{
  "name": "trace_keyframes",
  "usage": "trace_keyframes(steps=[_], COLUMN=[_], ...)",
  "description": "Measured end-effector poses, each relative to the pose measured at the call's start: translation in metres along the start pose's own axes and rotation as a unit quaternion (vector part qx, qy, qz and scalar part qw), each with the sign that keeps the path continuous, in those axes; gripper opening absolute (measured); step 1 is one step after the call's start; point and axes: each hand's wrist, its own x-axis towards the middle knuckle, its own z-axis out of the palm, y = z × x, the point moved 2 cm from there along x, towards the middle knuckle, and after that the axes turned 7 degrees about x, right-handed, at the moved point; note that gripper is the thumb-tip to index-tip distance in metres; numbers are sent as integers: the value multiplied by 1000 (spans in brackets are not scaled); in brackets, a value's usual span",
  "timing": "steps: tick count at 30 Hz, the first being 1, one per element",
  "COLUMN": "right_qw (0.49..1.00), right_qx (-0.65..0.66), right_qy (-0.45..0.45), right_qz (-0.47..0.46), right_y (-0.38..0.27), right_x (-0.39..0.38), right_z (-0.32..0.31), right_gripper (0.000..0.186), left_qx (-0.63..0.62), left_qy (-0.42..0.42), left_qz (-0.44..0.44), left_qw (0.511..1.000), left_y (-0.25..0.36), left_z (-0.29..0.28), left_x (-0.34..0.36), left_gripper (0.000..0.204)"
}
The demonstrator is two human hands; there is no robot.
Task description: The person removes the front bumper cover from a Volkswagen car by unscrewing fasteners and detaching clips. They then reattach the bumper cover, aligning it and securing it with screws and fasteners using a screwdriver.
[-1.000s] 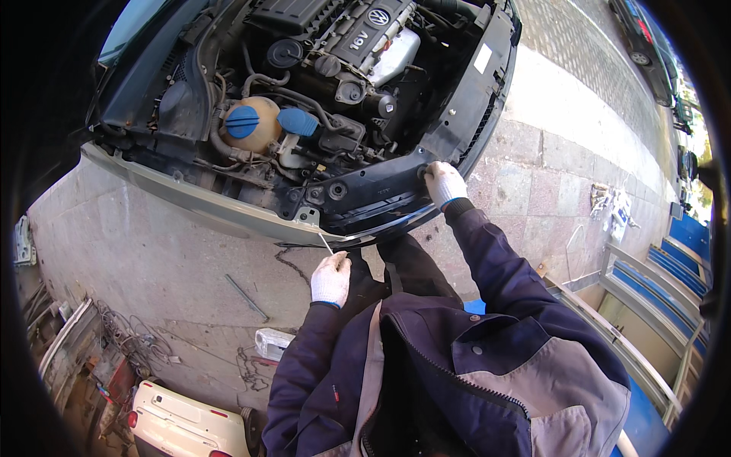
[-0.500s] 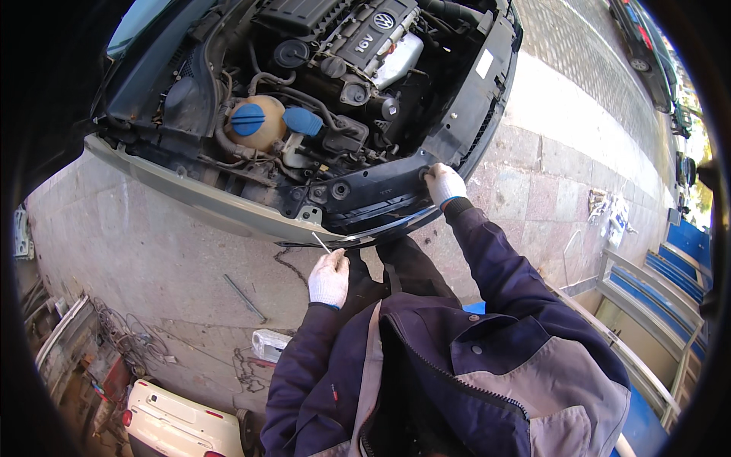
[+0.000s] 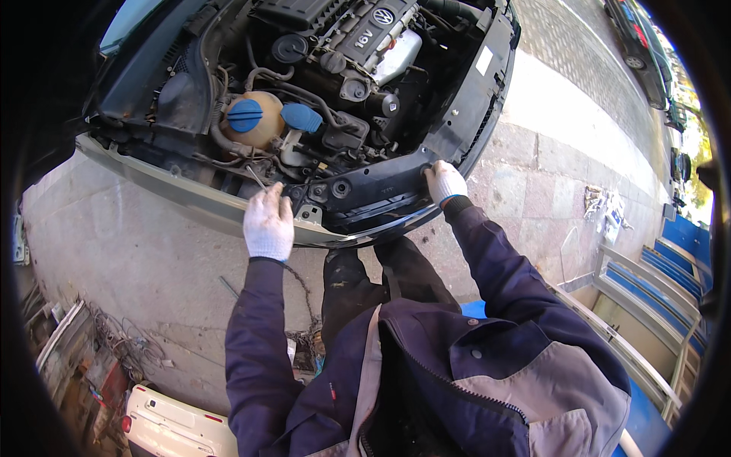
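— What can't you make out around the left hand (image 3: 268, 222)?

— Its fingertips are buried behind the glove's back, so how it grips the thin metal tool (image 3: 256, 178) is unclear; only the tool's tip shows.

— And the right hand (image 3: 444, 183)?

— Its fingers curl over the far edge of the black front panel (image 3: 373, 189), out of sight.

— Anything cut off?

— The white car part (image 3: 171, 430) at the bottom edge, and the engine cover (image 3: 373, 27) at the top.

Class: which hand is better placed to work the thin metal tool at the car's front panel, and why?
Probably the left hand: it holds the thin metal tool with its tip among the fittings beside the black plastic front panel. The right hand grips that panel's far end.
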Motion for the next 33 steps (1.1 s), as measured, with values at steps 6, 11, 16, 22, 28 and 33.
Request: trace_keyframes(steps=[6, 11, 16, 22, 28, 33], right_qw=[999, 998, 995, 992, 991, 992], right_qx=[-39, -53, -68, -91, -108, -101], right_qy=[12, 14, -5, -16, -43, -50], right_qz=[-19, 8, 68, 82, 60, 49], right_y=[-2, -3, -7, -7, -9, -17], right_x=[-3, -3, -5, 1, 1, -2], right_z=[3, 8, 13, 13, 4, -9], right_gripper=[35, 35, 40, 46, 49, 44], left_qx=[68, 77, 83, 95, 103, 95], left_qy=[-12, -1, 19, 6, 1, 28], left_qz=[73, 81, 49, 40, 48, 52], left_qw=[995, 994, 995, 995, 994, 994], left_y=[-54, -63, -62, -63, -65, -64], left_z=[24, 39, 40, 38, 38, 39], left_x=[40, 41, 38, 40, 39, 39], left_gripper=[31, 25, 19, 16, 13, 13])
